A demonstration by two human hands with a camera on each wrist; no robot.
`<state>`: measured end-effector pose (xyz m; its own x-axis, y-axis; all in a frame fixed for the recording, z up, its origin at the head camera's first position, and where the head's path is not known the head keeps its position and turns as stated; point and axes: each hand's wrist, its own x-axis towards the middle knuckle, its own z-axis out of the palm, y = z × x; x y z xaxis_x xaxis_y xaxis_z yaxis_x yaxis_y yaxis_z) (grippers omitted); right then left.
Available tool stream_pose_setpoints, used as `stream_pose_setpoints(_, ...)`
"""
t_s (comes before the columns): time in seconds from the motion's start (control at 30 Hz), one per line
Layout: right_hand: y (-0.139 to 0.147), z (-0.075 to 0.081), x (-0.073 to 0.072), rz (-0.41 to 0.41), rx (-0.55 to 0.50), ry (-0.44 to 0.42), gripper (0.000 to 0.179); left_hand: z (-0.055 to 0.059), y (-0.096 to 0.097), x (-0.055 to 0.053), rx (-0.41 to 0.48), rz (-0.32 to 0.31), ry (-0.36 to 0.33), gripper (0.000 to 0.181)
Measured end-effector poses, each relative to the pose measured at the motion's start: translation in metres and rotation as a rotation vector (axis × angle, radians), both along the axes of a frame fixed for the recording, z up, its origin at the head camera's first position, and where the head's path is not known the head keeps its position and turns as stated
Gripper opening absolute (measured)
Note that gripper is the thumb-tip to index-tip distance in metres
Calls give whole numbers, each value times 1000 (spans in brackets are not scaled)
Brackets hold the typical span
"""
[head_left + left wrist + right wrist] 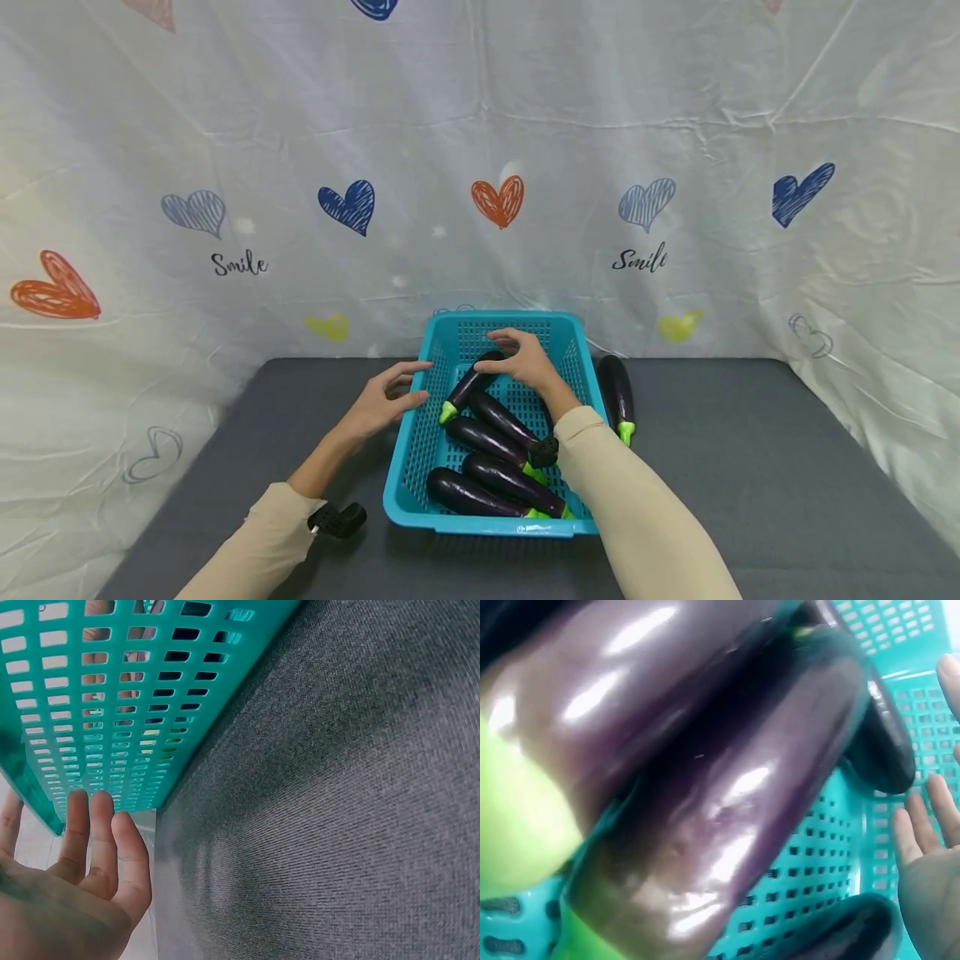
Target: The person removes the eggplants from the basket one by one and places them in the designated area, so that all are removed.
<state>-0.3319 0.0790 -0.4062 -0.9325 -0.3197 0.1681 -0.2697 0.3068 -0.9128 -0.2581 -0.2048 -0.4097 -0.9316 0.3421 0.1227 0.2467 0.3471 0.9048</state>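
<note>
A blue-green plastic basket [408, 475] with perforated walls holds several dark purple eggplants with green stem ends. One eggplant [471, 385] lies slanted toward the basket's back left, its green end toward the left wall. My right hand [527, 364] is over the basket's back part, thumb right at the upper end of that eggplant and fingers loosely bent. In the right wrist view, two large eggplants [727, 795] fill the foreground, and the right palm shows nothing in it. At the left wall, my left hand [378, 404] has thumb and fingertips by the rim, fingers [103, 825] extended.
Another eggplant [617, 396] lies on the grey cloth-covered table [720, 467], just outside the basket's right wall. Behind the table hangs a pale curtain [420, 150] printed with hearts. Both wrists wear black straps.
</note>
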Motion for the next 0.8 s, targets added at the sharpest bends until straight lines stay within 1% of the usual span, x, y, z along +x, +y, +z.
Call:
stream_pose_setpoints(0.2,0,-8,0,-39,41,3,65,0,0,0,-2,-7,-2,52)
stream_pose_setpoints(0.33,-2,-9,0,-63,65,11,65,0,-1,-1,-6,-3,5,52)
stream_pose_setpoints(0.5,-7,-11,2,-87,90,-6,65,-1,-2,-2,-7,-1,-1,52)
stream_pose_setpoints(0.7,-13,-15,1,-138,111,-7,64,-1,-2,-2,-8,-9,7,52)
stream_pose_setpoints(0.8,-16,-17,0,-163,144,-2,65,-1,-2,-2,-7,-7,2,51)
